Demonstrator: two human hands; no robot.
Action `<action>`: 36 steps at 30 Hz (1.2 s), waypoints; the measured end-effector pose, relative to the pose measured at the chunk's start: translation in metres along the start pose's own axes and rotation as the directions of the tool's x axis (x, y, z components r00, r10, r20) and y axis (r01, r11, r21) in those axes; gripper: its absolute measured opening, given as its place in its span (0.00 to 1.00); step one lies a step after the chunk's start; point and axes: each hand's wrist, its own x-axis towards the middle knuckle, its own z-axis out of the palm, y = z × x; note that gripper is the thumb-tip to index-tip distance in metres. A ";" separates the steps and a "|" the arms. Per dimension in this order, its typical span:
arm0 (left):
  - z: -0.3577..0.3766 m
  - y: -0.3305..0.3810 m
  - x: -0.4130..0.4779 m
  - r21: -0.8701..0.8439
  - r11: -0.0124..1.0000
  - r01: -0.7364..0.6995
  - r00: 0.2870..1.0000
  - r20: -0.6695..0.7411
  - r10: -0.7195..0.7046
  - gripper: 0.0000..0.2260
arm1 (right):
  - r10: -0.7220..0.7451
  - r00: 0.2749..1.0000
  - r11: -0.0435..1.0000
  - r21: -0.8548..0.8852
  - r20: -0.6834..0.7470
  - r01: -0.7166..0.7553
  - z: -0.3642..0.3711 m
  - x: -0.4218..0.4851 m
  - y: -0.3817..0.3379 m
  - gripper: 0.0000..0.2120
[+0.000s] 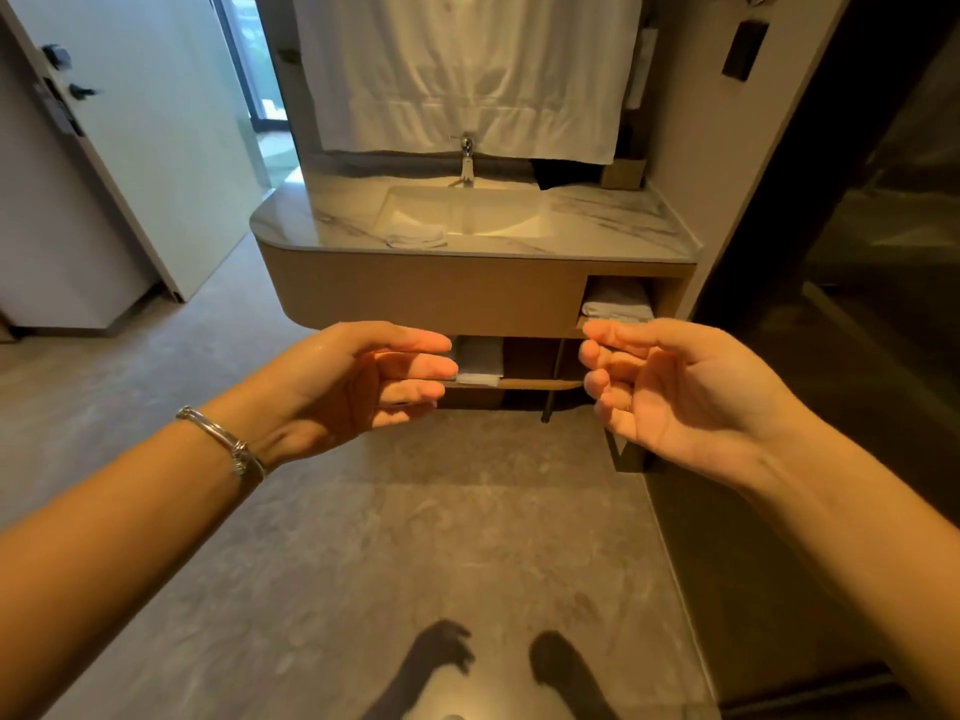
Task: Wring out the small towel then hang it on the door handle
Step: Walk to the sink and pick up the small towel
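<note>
Both hands up in front of the person, palms facing each other w/ a gap between. Left hand (358, 381) has fingers loosely spread & slightly curled, holding nothing; a silver bracelet (228, 444) sits on that wrist. Right hand (670, 392) likewise empty, fingers relaxed & bent inward, nothing gripped. Straight ahead is the vanity w/ a marble-look countertop (613, 220) and a recessed sink (467, 213); faucet (466, 161) stands at the back centre of the basin. The small towel (415, 236), white & folded/bunched, lies at the front-left corner of the sink, on the rim by the counter edge, well apart from both hands. A large white cloth (467, 70) hangs over the wall above the faucet. Under the counter, an open cubby at right holds folded towels (615, 304); a lower shelf carries another folded stack (478, 361), seen between the two hands. Door (156, 148) stands open at left, w/ a dark door handle (80, 90) near its edge, far from the towel. Grey floor (415, 537) below; hand shadows fall on it near the bottom edge.
</note>
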 end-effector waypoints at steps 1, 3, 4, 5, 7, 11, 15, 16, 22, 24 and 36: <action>-0.006 0.001 0.007 0.010 1.000 0.011 1.000 -0.013 -0.011 0.09 | 0.011 1.000 1.000 0.003 0.010 -0.011 0.002 0.010 0.000 0.08; -0.022 0.003 0.022 -0.004 0.999 0.038 0.998 -0.050 -0.038 0.10 | 0.036 0.999 0.999 -0.007 0.010 -0.036 0.007 0.029 0.001 0.07; -0.030 0.004 0.030 -0.008 0.999 0.046 0.997 -0.063 -0.046 0.11 | 0.047 0.999 0.999 -0.009 -0.008 -0.047 0.008 0.038 0.002 0.07; -0.037 0.005 0.039 -0.011 0.999 0.054 0.996 -0.068 -0.054 0.12 | 0.060 0.998 0.998 -0.004 -0.025 -0.060 0.007 0.047 0.003 0.06; -0.044 0.005 0.053 -0.030 0.997 0.078 0.994 -0.072 -0.080 0.12 | 0.092 0.995 0.996 0.010 -0.042 -0.092 0.004 0.060 0.003 0.06; -0.043 0.008 0.082 -0.008 0.991 0.137 0.990 -0.033 -0.137 0.11 | 0.157 0.987 0.987 0.031 -0.041 -0.156 -0.001 0.080 -0.002 0.09; -0.041 0.023 0.113 -0.038 0.990 0.137 0.991 -0.003 -0.137 0.10 | 0.175 0.984 0.984 0.029 -0.040 -0.174 -0.013 0.107 -0.012 0.09; -0.040 0.025 0.119 -0.037 0.990 0.135 0.991 -0.008 -0.136 0.10 | 0.179 0.983 0.984 0.026 -0.037 -0.179 -0.016 0.114 -0.014 0.08; -0.045 0.029 0.153 -0.068 0.985 0.159 0.986 -0.032 -0.162 0.10 | 0.237 0.971 0.971 0.022 0.017 -0.238 -0.030 0.161 -0.027 0.06; -0.055 0.032 0.164 -0.098 0.982 0.162 0.985 -0.040 -0.167 0.10 | 0.262 0.964 0.964 0.026 0.041 -0.263 -0.028 0.181 -0.028 0.06; -0.134 0.084 0.244 -0.023 0.999 0.028 0.989 -0.142 -0.031 0.10 | 0.252 0.961 0.965 0.054 0.112 -0.259 0.013 0.316 -0.054 0.05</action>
